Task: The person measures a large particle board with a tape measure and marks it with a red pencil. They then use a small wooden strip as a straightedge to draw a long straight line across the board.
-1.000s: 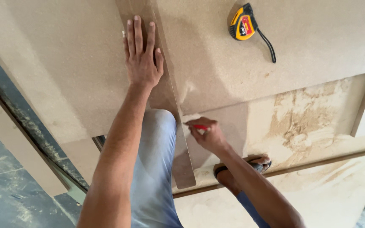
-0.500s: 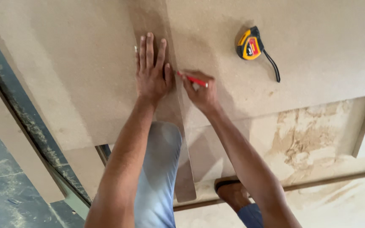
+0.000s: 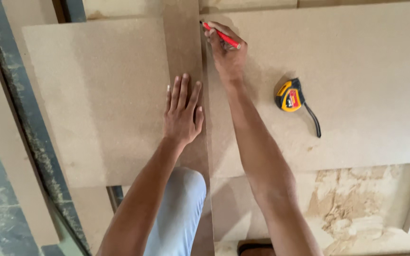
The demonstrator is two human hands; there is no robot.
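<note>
Left hand [image 3: 182, 111] lies flat, fingers spread, pressing the narrow strip [image 3: 182, 52] onto the big board [image 3: 357, 76], while the right hand [image 3: 226, 52] pinches a red pencil [image 3: 220, 35] at its far edge; stiff, light, likely slippery strip, best pinned mid-length.

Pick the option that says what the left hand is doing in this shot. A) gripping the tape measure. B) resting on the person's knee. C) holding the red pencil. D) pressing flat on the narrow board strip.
D: the left hand lies palm down, fingers spread, on the narrow strip, while the right hand holds the red pencil at the strip's edge and the tape measure sits untouched on the large board.
</note>
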